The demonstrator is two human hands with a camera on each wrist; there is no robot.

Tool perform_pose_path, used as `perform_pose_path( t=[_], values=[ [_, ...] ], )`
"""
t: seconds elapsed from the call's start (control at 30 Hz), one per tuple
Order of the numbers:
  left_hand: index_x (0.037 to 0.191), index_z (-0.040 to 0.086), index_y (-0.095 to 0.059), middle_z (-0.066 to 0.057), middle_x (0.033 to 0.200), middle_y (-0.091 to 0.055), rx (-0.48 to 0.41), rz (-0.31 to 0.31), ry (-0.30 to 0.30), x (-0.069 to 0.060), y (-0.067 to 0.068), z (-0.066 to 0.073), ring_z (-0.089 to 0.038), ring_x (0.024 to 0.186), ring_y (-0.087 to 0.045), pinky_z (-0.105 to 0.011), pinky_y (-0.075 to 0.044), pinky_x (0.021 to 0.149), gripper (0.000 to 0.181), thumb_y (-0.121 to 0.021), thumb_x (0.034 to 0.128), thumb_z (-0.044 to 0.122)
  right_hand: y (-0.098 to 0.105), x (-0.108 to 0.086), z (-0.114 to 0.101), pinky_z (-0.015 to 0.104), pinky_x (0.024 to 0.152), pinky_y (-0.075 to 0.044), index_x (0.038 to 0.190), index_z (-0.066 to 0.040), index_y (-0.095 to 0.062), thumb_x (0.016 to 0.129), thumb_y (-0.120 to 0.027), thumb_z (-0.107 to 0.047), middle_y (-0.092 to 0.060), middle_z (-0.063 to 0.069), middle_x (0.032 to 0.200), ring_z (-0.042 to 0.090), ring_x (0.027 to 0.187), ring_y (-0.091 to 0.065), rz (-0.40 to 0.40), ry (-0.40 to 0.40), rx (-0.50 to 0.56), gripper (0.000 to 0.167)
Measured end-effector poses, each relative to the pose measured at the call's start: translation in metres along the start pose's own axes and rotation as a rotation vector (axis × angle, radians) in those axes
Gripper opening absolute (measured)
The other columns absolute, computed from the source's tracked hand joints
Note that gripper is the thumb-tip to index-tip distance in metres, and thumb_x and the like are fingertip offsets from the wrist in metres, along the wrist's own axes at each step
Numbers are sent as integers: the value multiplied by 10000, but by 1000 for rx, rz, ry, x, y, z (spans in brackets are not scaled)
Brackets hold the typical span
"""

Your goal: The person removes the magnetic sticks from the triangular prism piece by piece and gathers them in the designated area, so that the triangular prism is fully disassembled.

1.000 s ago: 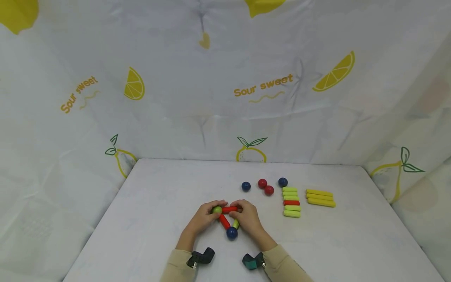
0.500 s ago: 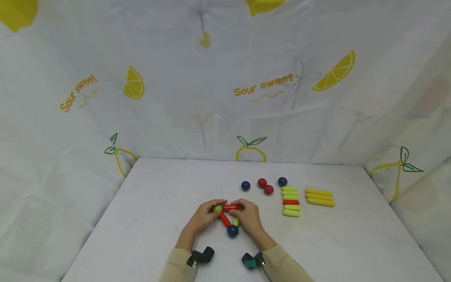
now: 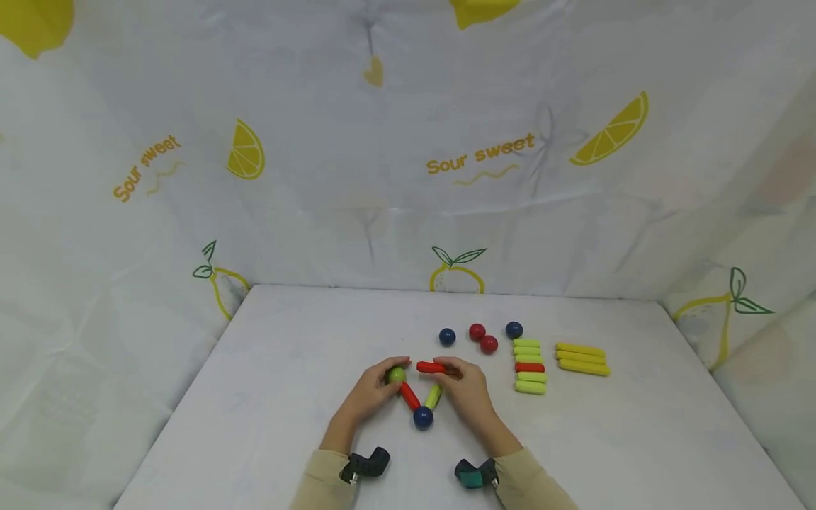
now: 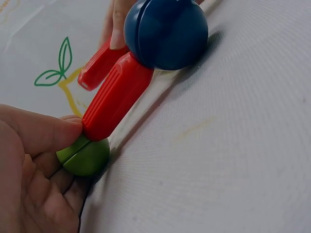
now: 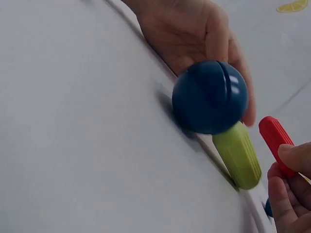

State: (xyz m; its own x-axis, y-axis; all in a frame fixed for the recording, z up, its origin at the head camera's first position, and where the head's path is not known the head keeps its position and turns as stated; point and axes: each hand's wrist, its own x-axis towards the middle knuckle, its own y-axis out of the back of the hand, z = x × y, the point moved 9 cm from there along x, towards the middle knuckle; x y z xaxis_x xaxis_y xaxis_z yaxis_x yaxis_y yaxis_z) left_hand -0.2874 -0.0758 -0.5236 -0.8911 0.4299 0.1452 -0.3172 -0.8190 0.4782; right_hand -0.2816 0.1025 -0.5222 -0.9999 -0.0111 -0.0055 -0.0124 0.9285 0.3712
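My left hand (image 3: pixel 370 391) grips a green ball (image 3: pixel 397 374), its thumb lying near the end of a red stick (image 4: pixel 116 97). That ridged stick runs from the green ball to a grooved blue ball (image 3: pixel 423 418). From the blue ball a short yellow-green stick (image 5: pixel 238 158) leads away, its far end free, forming a V with the red one. Between thumb and fingers my right hand (image 3: pixel 470 393) pinches a second red stick (image 3: pixel 430 367), held apart from the green ball and above the V's open side. Its right end is covered by the fingers.
On the white table (image 3: pixel 268 368), a loose blue ball (image 3: pixel 447 337), two red balls (image 3: pixel 489 344) and another blue ball (image 3: pixel 513 329) lie behind the hands. To the right are a row of yellow-green sticks (image 3: pixel 530 388) with one red stick (image 3: pixel 530 367), and longer yellow sticks (image 3: pixel 584 368).
The right hand has drawn the red stick rightward, away from the green ball and off the yellow-green stick's end. The left hand still holds the green ball in nearly the same place.
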Motion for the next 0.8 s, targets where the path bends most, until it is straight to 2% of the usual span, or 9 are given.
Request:
perform_pose_path(
  t=[0.1, 0.37, 0.53, 0.7, 0.8],
  values=[
    [1313, 81, -535, -54, 1309, -589, -17, 2, 5, 1, 0, -1, -258, 1301, -466, -452, -317, 1108, 402, -570, 913, 80, 16, -4, 5, 274, 846, -541, 1140, -201, -680, 858, -698, -190, -671, -21, 1101, 150, 990, -605, -6, -37, -22, 283],
    [1283, 46, -549, -82, 1304, -589, -2, 36, 26, 0, 0, 1, -257, 1301, -466, -425, -327, 1105, 379, -577, 905, 27, 81, -22, 15, 263, 830, -547, 1155, -127, -656, 863, -693, -157, -649, 51, 1129, 205, 1021, -595, 34, -104, -105, 297],
    [1283, -12, -532, -145, 1299, -583, 25, 54, 23, 1, -2, 4, -309, 1296, -463, -475, -311, 1100, 377, -552, 907, -14, 117, -36, 25, 301, 847, -548, 1179, -92, -637, 869, -688, -189, -647, 115, 1159, 247, 1036, -612, 67, -100, -195, 329],
    [1277, 44, -553, -89, 1290, -598, 24, 49, 23, 0, -1, 4, -269, 1287, -479, -450, -334, 1094, 367, -565, 911, 23, 137, -49, 45, 297, 809, -556, 1186, -78, -623, 883, -672, -222, -641, 148, 1184, 264, 1042, -616, 100, -146, -265, 340],
    [1271, 92, -567, -44, 1286, -603, 8, 43, 26, -1, 0, 1, -244, 1283, -483, -441, -345, 1090, 364, -575, 910, 49, 143, -52, 51, 271, 804, -554, 1186, -50, -618, 883, -673, -215, -631, 164, 1206, 276, 1056, -622, 123, -134, -270, 349]
  ],
)
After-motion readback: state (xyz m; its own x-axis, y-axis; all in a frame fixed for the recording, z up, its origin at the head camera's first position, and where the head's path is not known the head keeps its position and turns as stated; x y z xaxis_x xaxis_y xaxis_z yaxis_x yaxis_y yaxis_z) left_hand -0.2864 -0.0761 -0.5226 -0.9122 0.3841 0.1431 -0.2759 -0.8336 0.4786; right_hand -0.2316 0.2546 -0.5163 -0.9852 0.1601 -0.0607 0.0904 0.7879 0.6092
